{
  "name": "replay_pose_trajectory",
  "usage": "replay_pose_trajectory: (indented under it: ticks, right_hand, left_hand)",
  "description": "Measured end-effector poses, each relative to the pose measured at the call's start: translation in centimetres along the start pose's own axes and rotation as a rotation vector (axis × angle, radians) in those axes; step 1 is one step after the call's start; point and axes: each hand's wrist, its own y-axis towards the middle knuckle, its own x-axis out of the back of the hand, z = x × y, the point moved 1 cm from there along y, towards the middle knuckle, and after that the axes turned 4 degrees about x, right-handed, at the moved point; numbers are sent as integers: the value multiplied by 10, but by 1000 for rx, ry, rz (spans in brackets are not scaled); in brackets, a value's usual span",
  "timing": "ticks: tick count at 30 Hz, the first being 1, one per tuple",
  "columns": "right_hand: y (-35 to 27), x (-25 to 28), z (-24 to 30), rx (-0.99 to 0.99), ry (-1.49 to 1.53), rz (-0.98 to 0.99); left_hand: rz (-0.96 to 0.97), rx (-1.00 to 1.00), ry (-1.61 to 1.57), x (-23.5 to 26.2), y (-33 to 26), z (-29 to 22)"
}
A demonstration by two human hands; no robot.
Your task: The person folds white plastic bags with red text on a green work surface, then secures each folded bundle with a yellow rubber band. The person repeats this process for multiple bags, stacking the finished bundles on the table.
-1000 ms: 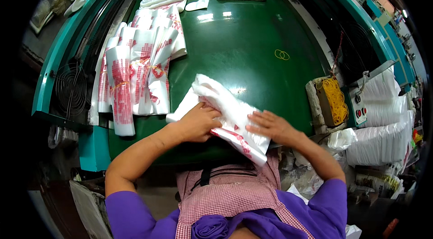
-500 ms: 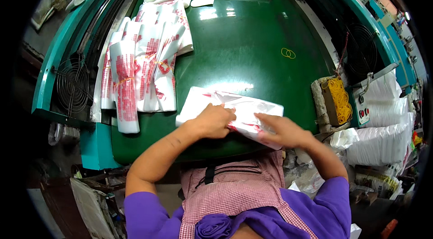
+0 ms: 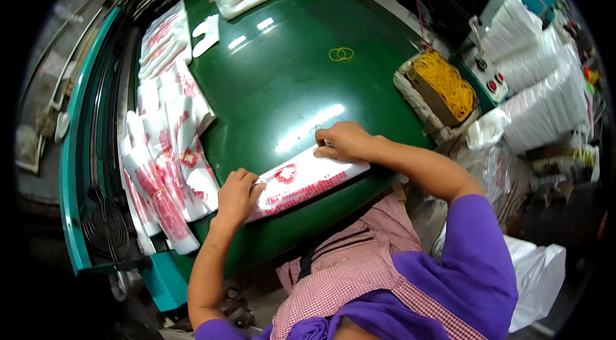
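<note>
A roll of red-printed white plastic bags [image 3: 308, 183] lies along the near edge of the green counter [image 3: 276, 83], its long axis running left to right with the right end farther from the body. It lies between the two hands, one at each end. The left hand [image 3: 237, 199] has its grip clamped on the left end of the roll. The right hand [image 3: 346, 142] curls over the far edge near the right end; whether that grip pinches the film or only presses on it, I cannot tell.

The right hand is the nearer to the loose yellow rubber bands [image 3: 341, 54], which lie beyond it on the counter, and to the open cardboard box [image 3: 431, 99] on the right, heaped with more yellow bands [image 3: 454, 85]. Just beside the left hand lie banded bag bundles [image 3: 157, 195], printed in red.
</note>
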Motion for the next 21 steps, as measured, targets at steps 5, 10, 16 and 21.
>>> replay_pose_trajectory:
  ticks: [5, 10, 16, 21]
  right_hand:
    - [-35, 48, -47, 61, -88, -448]
    - [-163, 151, -159, -503, -640, -449]
    - [-168, 168, -170, -310, -543, -564]
    - [-111, 180, -151, -197, -601, -573]
  left_hand:
    - [-179, -272, -81, -29, 4, -31]
    - [311, -118, -312, -25, 28, -44]
    - [132, -161, -617, -49, -18, -61]
    - [72, -105, -895, -50, -47, -54]
